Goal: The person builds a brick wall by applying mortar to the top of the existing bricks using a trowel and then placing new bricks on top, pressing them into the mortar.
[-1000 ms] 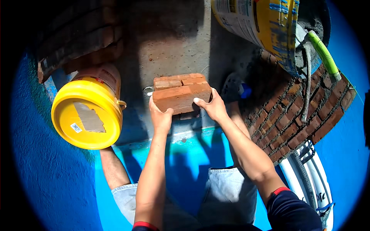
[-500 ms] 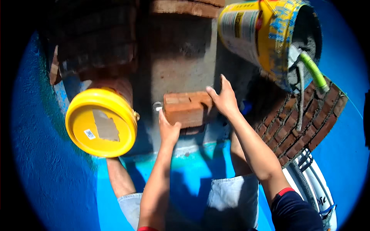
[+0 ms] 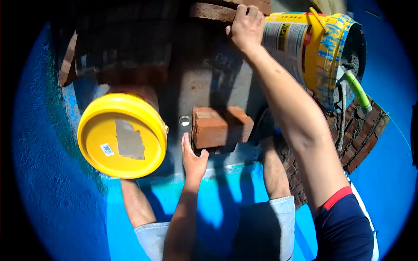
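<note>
A reddish brick (image 3: 222,132) lies in the middle on top of other brick pieces, partly in shadow. My left hand (image 3: 193,163) is at its near left corner, thumb and fingers apart, holding nothing. Farther off, my right arm stretches up to a brick (image 3: 213,12) at the top edge. There my right hand (image 3: 247,30) has its fingers bent over the brick's edge; their undersides are hidden. A small shiny ring-like piece (image 3: 184,121) sits left of the middle brick.
At left stands a yellow bucket (image 3: 93,143), its round yellow face toward me. A paint-smeared yellow bucket (image 3: 320,52) with grey mortar inside is at right. A tool with a green handle (image 3: 358,89) lies at its mouth, above mortared brickwork (image 3: 361,139). Blue wall (image 3: 37,165) borders the left.
My right hand has left the middle brick and moved up to the far brick. My left hand has drawn slightly away from the middle brick. The view has shifted a little.
</note>
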